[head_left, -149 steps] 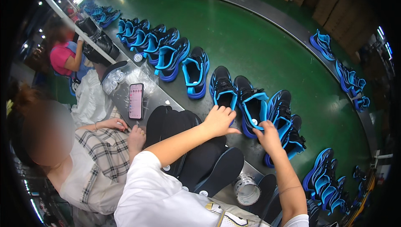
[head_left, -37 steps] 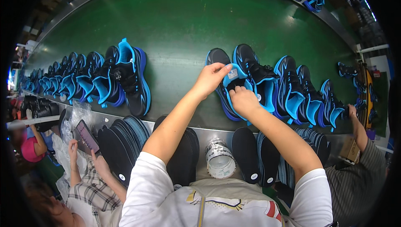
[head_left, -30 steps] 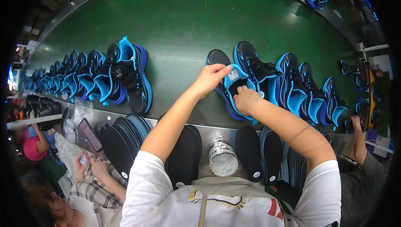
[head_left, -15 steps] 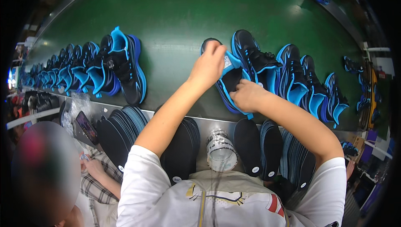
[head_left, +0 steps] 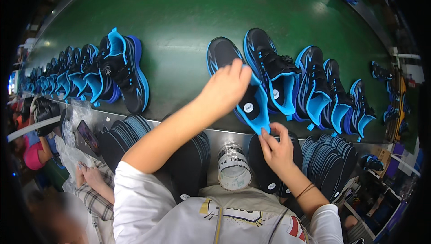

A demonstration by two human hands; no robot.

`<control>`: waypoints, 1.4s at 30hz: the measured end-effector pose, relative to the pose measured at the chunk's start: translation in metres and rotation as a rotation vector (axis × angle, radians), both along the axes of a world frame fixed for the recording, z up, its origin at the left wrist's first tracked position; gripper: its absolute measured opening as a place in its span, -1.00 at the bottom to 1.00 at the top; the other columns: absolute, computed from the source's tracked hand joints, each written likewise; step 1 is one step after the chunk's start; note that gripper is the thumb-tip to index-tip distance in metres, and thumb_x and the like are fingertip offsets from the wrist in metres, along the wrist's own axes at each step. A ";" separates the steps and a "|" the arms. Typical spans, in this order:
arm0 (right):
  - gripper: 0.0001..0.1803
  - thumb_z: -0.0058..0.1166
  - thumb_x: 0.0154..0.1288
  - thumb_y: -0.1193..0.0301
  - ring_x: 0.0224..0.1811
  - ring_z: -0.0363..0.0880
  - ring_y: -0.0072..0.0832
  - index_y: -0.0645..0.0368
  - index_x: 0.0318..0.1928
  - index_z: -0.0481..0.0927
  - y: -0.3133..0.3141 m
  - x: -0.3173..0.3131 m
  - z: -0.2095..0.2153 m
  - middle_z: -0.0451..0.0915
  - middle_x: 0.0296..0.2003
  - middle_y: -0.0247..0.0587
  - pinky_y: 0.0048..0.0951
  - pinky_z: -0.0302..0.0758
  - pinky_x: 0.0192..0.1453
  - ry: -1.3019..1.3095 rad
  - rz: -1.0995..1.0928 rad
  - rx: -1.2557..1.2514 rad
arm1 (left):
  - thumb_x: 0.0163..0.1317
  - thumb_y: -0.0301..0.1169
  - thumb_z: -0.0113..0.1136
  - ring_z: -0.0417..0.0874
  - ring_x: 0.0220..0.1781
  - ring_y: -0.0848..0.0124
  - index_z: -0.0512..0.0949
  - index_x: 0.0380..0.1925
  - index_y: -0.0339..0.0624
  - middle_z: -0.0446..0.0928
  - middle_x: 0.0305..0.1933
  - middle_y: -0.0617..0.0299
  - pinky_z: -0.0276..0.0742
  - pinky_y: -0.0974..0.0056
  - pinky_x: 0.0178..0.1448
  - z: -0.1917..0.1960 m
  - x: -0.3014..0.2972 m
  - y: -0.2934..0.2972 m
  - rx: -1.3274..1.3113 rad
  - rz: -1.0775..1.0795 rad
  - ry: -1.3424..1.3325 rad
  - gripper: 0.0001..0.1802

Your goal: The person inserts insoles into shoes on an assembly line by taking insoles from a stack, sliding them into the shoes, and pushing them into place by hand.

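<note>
A black sneaker (head_left: 223, 52) with bright blue lining lies on the green belt in front of me, toe pointing away. Inside its opening, a dark insole with a round white sticker (head_left: 248, 108) shows at the heel. My left hand (head_left: 228, 86) is closed over the upper at the tongue, hiding the laces area. At the back end, my right hand (head_left: 279, 149) pinches the blue heel collar between thumb and fingers. Another black and blue sneaker (head_left: 260, 42) lies right alongside, also with a white-stickered insole in it.
More sneakers line the belt (head_left: 179, 28) to the right and left, the nearest left one (head_left: 134, 93) turned toe toward me. Stacked insoles (head_left: 321, 163) and a clear taped plastic jar (head_left: 234, 170) stand along the near edge. A phone (head_left: 88, 136) and a co-worker's hands (head_left: 90, 176) are at left.
My right hand has come out of the shoe opening to its heel. My left hand has moved down from the raised tongue onto the upper. The stickered insole now shows inside.
</note>
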State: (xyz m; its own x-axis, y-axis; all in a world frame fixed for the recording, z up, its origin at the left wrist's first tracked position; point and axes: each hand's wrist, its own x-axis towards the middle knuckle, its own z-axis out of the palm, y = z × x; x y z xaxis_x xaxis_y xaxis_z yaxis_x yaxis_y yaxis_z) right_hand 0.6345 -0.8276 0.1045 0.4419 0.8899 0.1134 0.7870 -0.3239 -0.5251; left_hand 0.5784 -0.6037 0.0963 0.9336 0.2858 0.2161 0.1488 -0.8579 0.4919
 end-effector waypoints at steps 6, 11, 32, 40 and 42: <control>-0.77 0.18 -0.04 0.57 -0.39 0.52 -0.22 0.22 -0.28 0.56 -0.004 -0.009 -0.011 0.49 -0.31 -0.09 -0.38 0.48 -0.36 0.067 -0.045 0.098 | -0.12 -0.33 0.02 0.41 -0.30 0.34 0.42 -0.44 -0.14 0.41 -0.13 0.06 0.25 0.27 -0.28 0.001 -0.012 -0.009 0.659 0.076 -0.109 -0.79; -0.85 0.13 0.02 0.42 -0.44 0.47 -0.28 0.15 -0.34 0.55 0.055 -0.006 -0.007 0.43 -0.45 -0.21 -0.34 0.43 -0.40 0.053 -0.019 0.202 | -0.01 -0.28 -0.05 0.24 0.15 0.23 0.45 -0.37 -0.15 0.33 0.12 -0.01 0.30 0.00 -0.03 -0.018 0.002 0.037 1.006 0.071 0.148 -0.76; -0.56 0.16 -0.19 0.37 -0.39 0.48 -0.19 -0.02 -0.17 0.44 -0.034 0.027 0.223 0.49 -0.28 0.13 -0.26 0.46 -0.39 0.110 0.593 1.086 | 0.01 -0.35 0.14 0.52 -0.23 0.22 0.53 -0.21 -0.07 0.45 -0.14 0.16 0.46 0.23 -0.15 0.045 0.074 -0.023 0.095 0.031 -0.123 -0.72; -0.70 0.01 -0.04 0.61 -0.33 0.52 -0.27 0.22 -0.19 0.47 -0.111 0.010 0.147 0.54 -0.31 -0.15 -0.35 0.43 -0.20 0.375 -0.012 0.365 | 0.16 -0.32 0.05 0.57 -0.18 0.14 0.44 -0.04 -0.17 0.54 -0.22 -0.03 0.44 0.24 -0.06 0.032 0.101 0.015 -0.199 0.110 0.121 -0.65; -0.69 -0.05 0.04 0.61 -0.22 0.49 -0.21 0.26 -0.13 0.43 -0.132 0.001 0.099 0.51 -0.27 -0.08 -0.32 0.39 -0.11 0.533 -0.264 0.110 | 0.18 -0.41 0.01 0.57 -0.17 0.18 0.33 0.06 -0.17 0.53 -0.25 -0.09 0.43 0.25 -0.06 0.038 0.103 0.012 -0.349 0.081 0.165 -0.59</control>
State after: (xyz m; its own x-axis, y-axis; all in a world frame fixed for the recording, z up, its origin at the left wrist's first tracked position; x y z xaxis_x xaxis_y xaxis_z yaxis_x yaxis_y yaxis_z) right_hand 0.6358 -0.9594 0.2034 0.6671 0.7384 -0.0993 0.3067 -0.3937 -0.8666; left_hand 0.6817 -0.5917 0.1344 0.9192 0.3895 -0.0582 0.3104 -0.6255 0.7159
